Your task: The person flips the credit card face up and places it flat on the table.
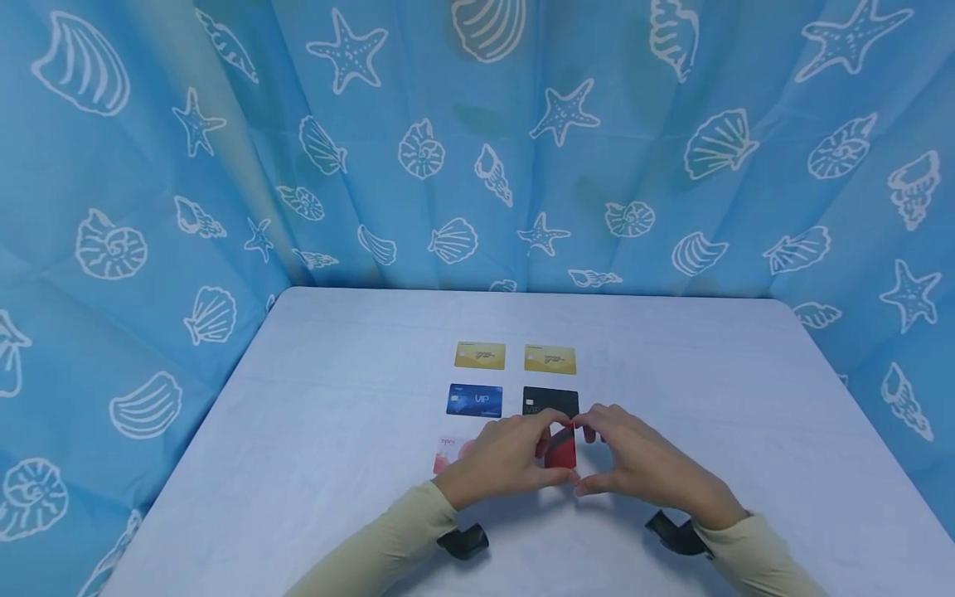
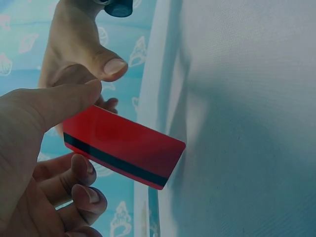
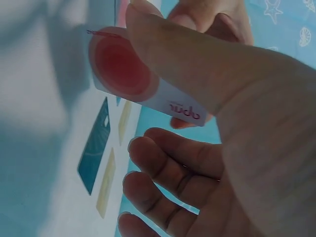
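A bank-style card stands on end above the table, between both hands. Its red back with a dark stripe faces the left wrist camera; the white face with reddish circles shows in the right wrist view. My left hand pinches the card's upper end by its edges, with thumb and index finger. My right hand is close beside it, loosely curved. Its thumb crosses in front of the card in the right wrist view, and its other fingers stand apart from the card.
On the white table lie two gold cards, a blue VIP card, a black card partly behind the left fingers, and a pink-and-white card partly under the left hand. A blue shell-print curtain surrounds the table.
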The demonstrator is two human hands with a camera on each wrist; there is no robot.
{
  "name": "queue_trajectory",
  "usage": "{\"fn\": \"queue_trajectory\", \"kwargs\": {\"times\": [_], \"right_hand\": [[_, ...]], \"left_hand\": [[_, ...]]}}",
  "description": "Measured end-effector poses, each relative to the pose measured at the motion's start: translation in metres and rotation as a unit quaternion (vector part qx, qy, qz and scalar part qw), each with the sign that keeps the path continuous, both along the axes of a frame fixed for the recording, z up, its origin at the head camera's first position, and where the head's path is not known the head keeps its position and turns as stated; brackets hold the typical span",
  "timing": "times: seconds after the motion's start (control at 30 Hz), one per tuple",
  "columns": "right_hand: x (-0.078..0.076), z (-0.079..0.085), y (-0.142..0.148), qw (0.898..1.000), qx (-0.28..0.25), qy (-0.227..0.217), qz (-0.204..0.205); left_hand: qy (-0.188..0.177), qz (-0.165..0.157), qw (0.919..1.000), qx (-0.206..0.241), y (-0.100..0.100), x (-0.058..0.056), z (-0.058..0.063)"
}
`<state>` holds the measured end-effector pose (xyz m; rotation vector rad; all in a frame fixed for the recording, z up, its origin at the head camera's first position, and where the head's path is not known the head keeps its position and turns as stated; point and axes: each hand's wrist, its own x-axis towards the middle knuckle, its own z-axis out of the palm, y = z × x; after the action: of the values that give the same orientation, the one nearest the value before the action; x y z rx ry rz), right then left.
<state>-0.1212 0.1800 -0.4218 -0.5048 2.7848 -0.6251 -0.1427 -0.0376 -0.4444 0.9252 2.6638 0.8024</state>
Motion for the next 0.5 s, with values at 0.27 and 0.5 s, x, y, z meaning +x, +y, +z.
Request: {"fn": "queue_trajectory", "kwargs": {"times": [0.27,0.5], "right_hand": [[-0.001,-0.008,0.001,1.0,-0.002,0.019,0.009],[-0.002,-0.011,-0.001,1.0,-0.003,0.029,0.011]], "left_hand": [[-0.01,-0.001,0.9999,0.012,-0.001,0.0,0.001],[-0.024,0.004,0.9995,0.019,-0.004,0.001,0.008]]}}
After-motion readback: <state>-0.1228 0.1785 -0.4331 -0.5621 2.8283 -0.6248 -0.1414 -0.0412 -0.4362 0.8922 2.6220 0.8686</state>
